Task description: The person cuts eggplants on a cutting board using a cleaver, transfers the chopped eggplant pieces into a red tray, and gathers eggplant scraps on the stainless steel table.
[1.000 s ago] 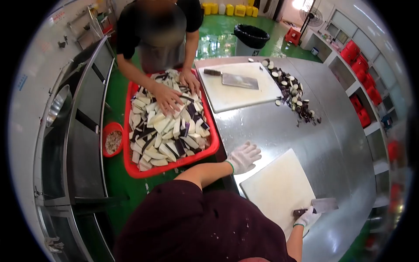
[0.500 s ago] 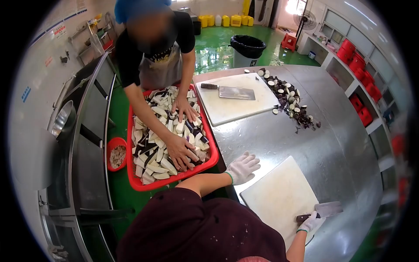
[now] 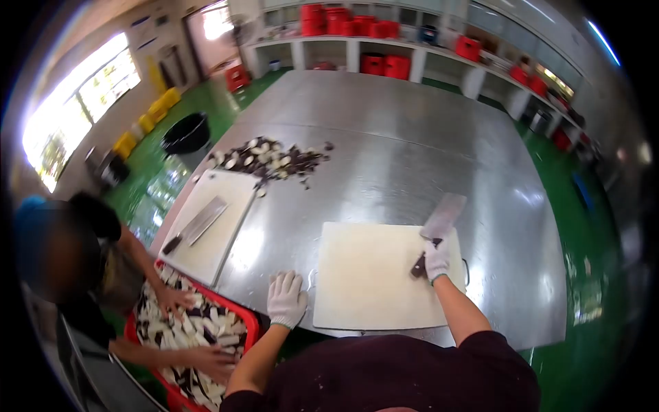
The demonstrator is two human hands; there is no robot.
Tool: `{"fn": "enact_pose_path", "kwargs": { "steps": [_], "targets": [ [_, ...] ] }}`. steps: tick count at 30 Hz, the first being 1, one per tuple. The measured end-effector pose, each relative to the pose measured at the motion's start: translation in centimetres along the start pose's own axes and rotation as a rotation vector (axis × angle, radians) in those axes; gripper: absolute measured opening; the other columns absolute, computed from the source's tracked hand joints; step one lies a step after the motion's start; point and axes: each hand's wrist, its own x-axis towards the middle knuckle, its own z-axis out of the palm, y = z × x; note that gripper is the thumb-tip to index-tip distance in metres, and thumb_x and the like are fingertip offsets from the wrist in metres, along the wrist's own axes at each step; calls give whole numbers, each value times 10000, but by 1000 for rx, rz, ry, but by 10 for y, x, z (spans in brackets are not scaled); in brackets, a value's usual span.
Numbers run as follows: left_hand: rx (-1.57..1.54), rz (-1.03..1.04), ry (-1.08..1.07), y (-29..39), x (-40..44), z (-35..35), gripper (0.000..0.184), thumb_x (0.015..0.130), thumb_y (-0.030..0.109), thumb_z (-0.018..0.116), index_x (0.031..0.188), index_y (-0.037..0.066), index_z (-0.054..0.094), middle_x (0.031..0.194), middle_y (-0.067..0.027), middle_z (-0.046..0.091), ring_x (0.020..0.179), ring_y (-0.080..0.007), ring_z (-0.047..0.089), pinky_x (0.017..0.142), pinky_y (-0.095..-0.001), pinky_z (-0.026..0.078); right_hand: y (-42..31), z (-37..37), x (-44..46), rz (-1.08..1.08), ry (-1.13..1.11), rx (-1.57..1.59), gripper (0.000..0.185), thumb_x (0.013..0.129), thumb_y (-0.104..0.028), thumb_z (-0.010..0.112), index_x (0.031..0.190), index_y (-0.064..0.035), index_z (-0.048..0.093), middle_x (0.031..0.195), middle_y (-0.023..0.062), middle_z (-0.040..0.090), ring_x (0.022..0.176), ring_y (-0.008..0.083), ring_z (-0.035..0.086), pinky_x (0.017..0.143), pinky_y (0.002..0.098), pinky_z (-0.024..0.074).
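My left hand (image 3: 286, 299), in a white glove, rests open with fingers spread at the front edge of the steel table (image 3: 384, 172), left of a bare white cutting board (image 3: 371, 278). My right hand (image 3: 436, 259), also gloved, is closed on the dark handle of a cleaver (image 3: 445, 214) over that board's right edge, its wide blade pointing away from me. At the lower left, a red basket (image 3: 248, 320) holds cut eggplant pieces (image 3: 199, 326). A co-worker's two bare hands lie on the pieces, apart from mine.
A second cutting board (image 3: 233, 199) with another cleaver (image 3: 206, 221) on it lies at the table's left. Behind it is a heap of eggplant trimmings (image 3: 271, 159). A black-lined bin (image 3: 185, 134) stands beyond the left edge. Red containers (image 3: 336, 20) line the back shelf.
The view has swung to the right, so the basket and co-worker now appear at lower left. My right hand still holds the cleaver, whose blade now points away from me.
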Motion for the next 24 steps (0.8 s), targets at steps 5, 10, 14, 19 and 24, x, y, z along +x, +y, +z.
{"fn": "enact_pose_path", "kwargs": {
  "steps": [5, 10, 14, 19, 24],
  "targets": [
    [44, 46, -7, -2, 3, 2, 413, 826, 187, 662, 1223, 71, 646, 1345, -151, 604, 1305, -399, 520, 1137, -534, 376, -9, -3, -4, 106, 39, -169, 521, 827, -240, 658, 1249, 24, 504, 1044, 228, 639, 1014, 405, 635, 919, 465, 487],
    [31, -16, -29, 3, 0, -7, 413, 831, 180, 661, 1232, 87, 642, 1342, -146, 599, 1312, -382, 518, 1136, -530, 381, 10, 2, 4, -167, 43, 18, 657, 865, -64, 595, 1481, -19, 370, 962, 137, 611, 630, 204, 629, 556, 346, 545],
    [44, -9, 16, 2, 2, -9, 361, 843, 168, 647, 1194, 88, 632, 1297, -130, 600, 1290, -352, 526, 1134, -530, 382, -48, 1, -23, 12, -54, 132, 634, 878, -50, 595, 1484, -48, 407, 1124, 96, 606, 688, 174, 621, 566, 328, 535],
    [39, -11, 73, -2, -4, -9, 386, 819, 142, 662, 1196, 76, 615, 1294, -114, 589, 1295, -318, 516, 1147, -516, 375, -21, -1, -3, 68, -74, 110, 531, 909, -143, 647, 1385, 5, 466, 952, 94, 645, 654, 216, 629, 583, 358, 547],
    [46, -1, 80, 2, -2, -10, 398, 800, 122, 673, 1192, 76, 621, 1290, -103, 592, 1294, -302, 520, 1147, -498, 384, 7, -9, 15, 188, -124, 170, 156, 874, -183, 596, 916, -45, 538, 645, 86, 577, 490, 221, 573, 481, 375, 512]
  ]
}}
